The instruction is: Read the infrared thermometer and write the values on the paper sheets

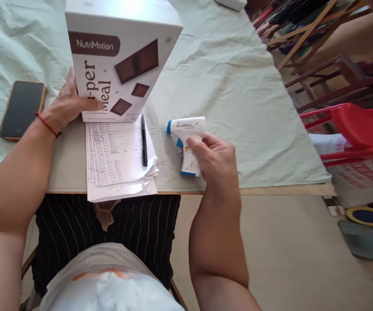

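My left hand (66,97) grips a white meal box (92,88) by its lower left edge, thumb across the front, other fingers mostly hidden. "NutriMotion" and pictures of brown bars are printed on the box, which stands at the top of a stack of papers (124,151). A black pen (144,142) lies on those sheets. To the right, my right hand (217,155) is closed around the handle of a white and blue infrared thermometer gun (186,126). Its nose points left, and its base is close to the cloth; whether it touches, I cannot tell.
A smartphone (23,110) lies left of my left hand on the pale green tablecloth (238,86). Past the table's right edge are a red plastic chair (364,129), wooden frames (309,34) and a yellow-rimmed roll (369,216). A white object (233,3) sits at the far edge.
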{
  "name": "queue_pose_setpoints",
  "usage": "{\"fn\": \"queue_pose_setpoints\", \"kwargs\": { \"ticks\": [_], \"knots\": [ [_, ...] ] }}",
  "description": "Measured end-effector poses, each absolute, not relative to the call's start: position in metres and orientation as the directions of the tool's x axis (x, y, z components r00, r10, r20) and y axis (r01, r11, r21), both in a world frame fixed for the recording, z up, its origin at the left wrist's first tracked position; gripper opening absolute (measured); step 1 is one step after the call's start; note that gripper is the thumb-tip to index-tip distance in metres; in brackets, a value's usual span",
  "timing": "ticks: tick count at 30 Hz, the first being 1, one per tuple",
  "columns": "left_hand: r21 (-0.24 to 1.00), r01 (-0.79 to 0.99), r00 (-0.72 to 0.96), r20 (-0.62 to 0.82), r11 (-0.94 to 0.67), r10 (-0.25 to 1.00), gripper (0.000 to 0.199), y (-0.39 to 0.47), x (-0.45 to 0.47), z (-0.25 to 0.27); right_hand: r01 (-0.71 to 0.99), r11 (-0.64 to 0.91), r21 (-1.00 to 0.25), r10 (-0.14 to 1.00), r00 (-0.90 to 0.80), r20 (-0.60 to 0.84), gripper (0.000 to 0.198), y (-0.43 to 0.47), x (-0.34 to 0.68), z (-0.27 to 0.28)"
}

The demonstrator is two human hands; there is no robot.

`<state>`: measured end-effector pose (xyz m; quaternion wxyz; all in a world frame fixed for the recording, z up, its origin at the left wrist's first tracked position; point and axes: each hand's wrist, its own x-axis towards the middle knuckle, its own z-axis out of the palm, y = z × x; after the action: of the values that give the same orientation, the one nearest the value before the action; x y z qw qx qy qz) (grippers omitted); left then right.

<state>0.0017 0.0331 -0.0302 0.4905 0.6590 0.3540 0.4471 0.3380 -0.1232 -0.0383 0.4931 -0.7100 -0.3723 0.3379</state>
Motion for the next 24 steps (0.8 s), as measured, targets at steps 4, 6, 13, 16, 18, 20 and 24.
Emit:
{"fn": "queue_pose_setpoints", "kwargs": {
  "ticks": [4,6,13,16,18,20,24],
  "knots": [
    [0.951,0.017,0.378,0.28,-0.309,0.883,0.088,0.035,0.002,-0.032,0.348,-0.258,-0.901,0.824,0.566,-0.017,0.053,-0.122,0.346,-0.041],
    [0.947,0.032,0.407,0.281,-0.321,0.869,0.094,0.035,0.001,-0.031,0.446,-0.265,-0.855,0.817,0.575,0.046,0.054,-0.122,0.348,-0.041],
    [0.931,0.019,0.435,0.321,-0.365,0.841,0.081,0.032,0.002,-0.032,0.627,-0.29,-0.723,0.836,0.533,0.127,0.044,-0.118,0.358,-0.053],
    [0.924,0.02,0.434,0.336,-0.381,0.836,0.074,0.032,0.003,-0.033,0.744,-0.304,-0.595,0.821,0.521,0.232,0.039,-0.107,0.364,-0.049],
    [0.922,0.029,0.443,0.333,-0.385,0.832,0.072,0.032,0.002,-0.033,0.834,-0.262,-0.486,0.811,0.463,0.357,0.033,-0.096,0.361,-0.036],
    [0.925,0.041,0.448,0.322,-0.378,0.834,0.072,0.033,0.001,-0.033,0.898,-0.121,-0.424,0.827,0.327,0.457,0.022,-0.084,0.352,-0.017],
    [0.929,0.064,0.439,0.303,-0.365,0.846,0.081,0.032,0.0,-0.033,0.823,0.33,-0.462,0.913,-0.154,0.378,0.013,-0.067,0.318,0.007]
  ]
}}
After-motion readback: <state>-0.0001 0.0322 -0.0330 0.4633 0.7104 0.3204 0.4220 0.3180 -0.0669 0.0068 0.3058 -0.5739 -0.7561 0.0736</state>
